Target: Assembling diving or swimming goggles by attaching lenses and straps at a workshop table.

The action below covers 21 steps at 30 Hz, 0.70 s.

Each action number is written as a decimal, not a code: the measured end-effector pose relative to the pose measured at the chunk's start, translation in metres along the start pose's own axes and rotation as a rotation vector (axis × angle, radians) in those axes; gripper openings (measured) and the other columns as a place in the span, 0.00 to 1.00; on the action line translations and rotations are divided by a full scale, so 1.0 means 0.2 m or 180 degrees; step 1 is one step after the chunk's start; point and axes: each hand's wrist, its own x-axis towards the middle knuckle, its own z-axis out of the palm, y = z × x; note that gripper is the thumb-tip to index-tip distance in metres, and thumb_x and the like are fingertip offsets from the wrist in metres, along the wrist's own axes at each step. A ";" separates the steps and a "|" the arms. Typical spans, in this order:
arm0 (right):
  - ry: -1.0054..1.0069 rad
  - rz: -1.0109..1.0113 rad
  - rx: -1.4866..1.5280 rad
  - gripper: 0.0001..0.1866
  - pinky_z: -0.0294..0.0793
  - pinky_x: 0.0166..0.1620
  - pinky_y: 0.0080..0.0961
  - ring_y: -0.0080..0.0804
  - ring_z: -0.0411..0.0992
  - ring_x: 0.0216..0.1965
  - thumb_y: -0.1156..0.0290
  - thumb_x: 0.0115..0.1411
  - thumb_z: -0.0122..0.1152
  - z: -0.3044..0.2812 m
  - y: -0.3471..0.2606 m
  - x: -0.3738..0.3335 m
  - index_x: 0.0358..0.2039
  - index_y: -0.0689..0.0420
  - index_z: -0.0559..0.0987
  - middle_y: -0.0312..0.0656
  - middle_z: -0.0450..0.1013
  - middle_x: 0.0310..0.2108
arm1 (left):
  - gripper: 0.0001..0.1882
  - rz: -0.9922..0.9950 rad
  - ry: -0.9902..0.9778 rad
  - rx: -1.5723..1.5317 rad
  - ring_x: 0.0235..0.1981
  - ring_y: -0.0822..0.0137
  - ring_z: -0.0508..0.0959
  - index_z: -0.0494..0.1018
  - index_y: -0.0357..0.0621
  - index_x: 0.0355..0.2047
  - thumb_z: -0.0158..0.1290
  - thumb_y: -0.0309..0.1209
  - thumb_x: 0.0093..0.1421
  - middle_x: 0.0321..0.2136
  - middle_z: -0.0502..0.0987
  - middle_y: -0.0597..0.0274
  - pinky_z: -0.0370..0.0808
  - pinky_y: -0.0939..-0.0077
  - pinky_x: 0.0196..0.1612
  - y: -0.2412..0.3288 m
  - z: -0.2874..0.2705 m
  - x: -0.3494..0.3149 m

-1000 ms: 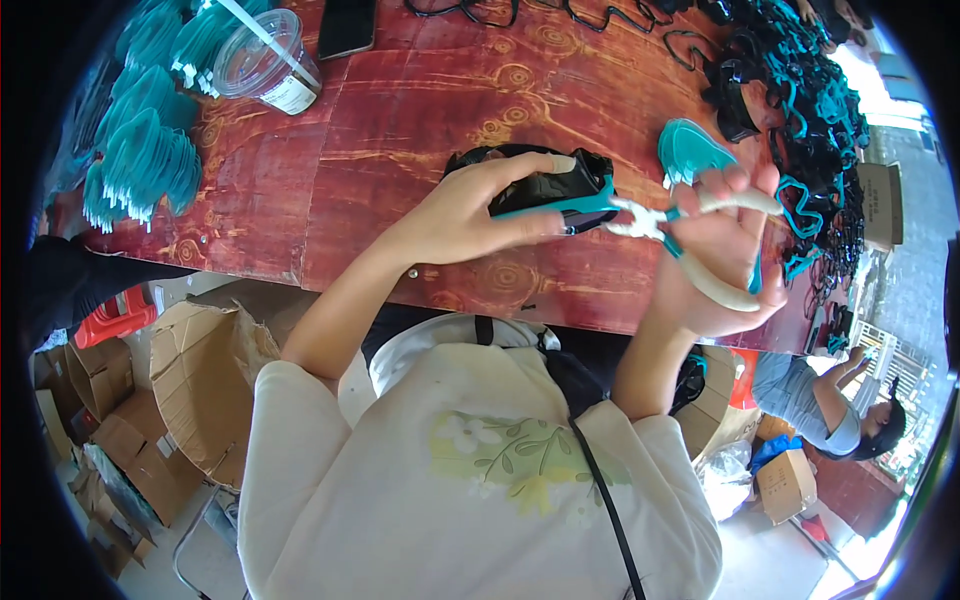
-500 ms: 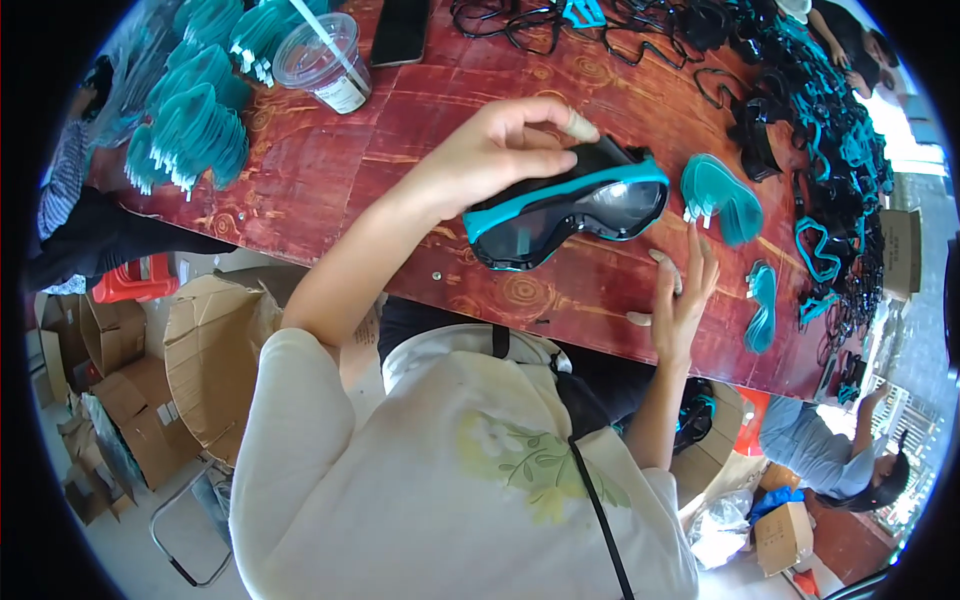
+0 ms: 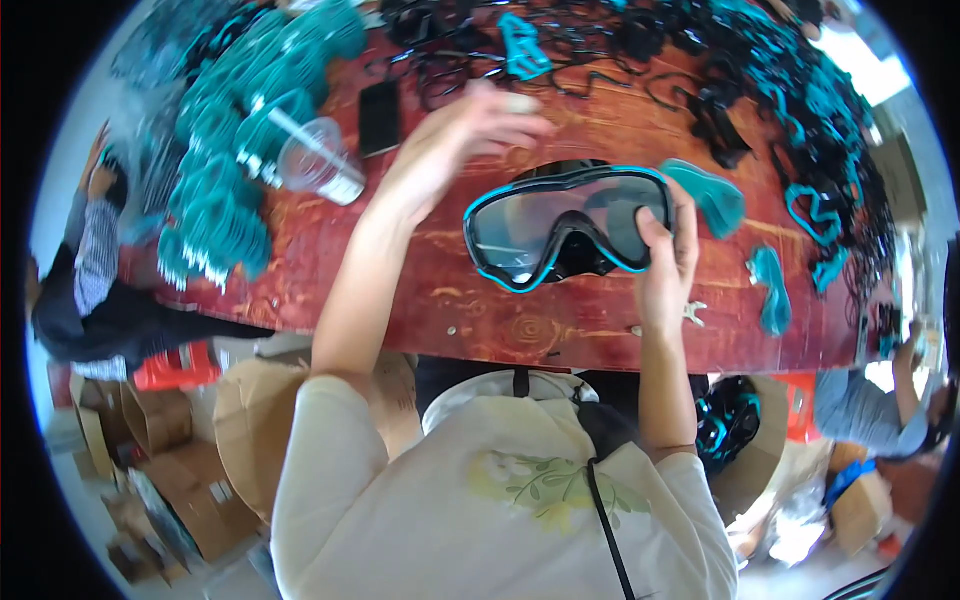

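A diving mask (image 3: 520, 225) with a black skirt, teal rim and clear lenses faces me above the table. My right hand (image 3: 668, 240) grips its right end, thumb on the lens and fingers behind. Up and to the left of the mask, my left hand (image 3: 485, 125) is apart from it, somewhat blurred, with fingers stretched out and nothing in them. Just beyond my right hand lies a stack of teal lens-shaped pieces (image 3: 715, 200). A smaller teal bundle (image 3: 770, 290) rests to its right.
Large stacks of teal pieces (image 3: 215, 215), a plastic cup with a straw (image 3: 322, 165) and a black phone (image 3: 380, 118) occupy the red table's left side. Black and teal mask parts (image 3: 800, 100) heap along the far right. Cardboard boxes (image 3: 185, 490) stand below; people sit at both sides.
The mask has passed from my left hand to my right and its lenses now face me. My left hand has let go and moved up and away.
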 end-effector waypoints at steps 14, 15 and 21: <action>0.0305 0.0682 0.1553 0.24 0.68 0.56 0.30 0.30 0.68 0.53 0.64 0.65 0.51 0.04 -0.05 -0.03 0.57 0.62 0.64 0.42 0.68 0.51 | 0.58 0.1717 0.0880 0.0673 0.58 0.59 0.68 0.44 0.33 0.66 0.71 0.24 0.41 0.58 0.62 0.49 0.66 0.63 0.61 -0.13 0.28 -0.22; 0.0194 0.0563 0.1433 0.26 0.68 0.56 0.31 0.31 0.67 0.55 0.63 0.65 0.50 0.03 -0.07 -0.04 0.59 0.63 0.63 0.43 0.67 0.54 | 0.58 0.1767 0.0842 0.0603 0.59 0.59 0.67 0.45 0.33 0.66 0.71 0.24 0.41 0.58 0.62 0.49 0.66 0.64 0.61 -0.12 0.27 -0.22; 0.0061 -0.0149 0.0421 0.35 0.56 0.63 0.35 0.37 0.61 0.59 0.60 0.58 0.60 -0.05 -0.10 -0.11 0.60 0.68 0.62 0.48 0.64 0.56 | 0.58 0.2091 0.0603 0.0570 0.60 0.55 0.66 0.47 0.35 0.65 0.72 0.24 0.37 0.59 0.62 0.44 0.64 0.61 0.62 -0.08 0.26 -0.23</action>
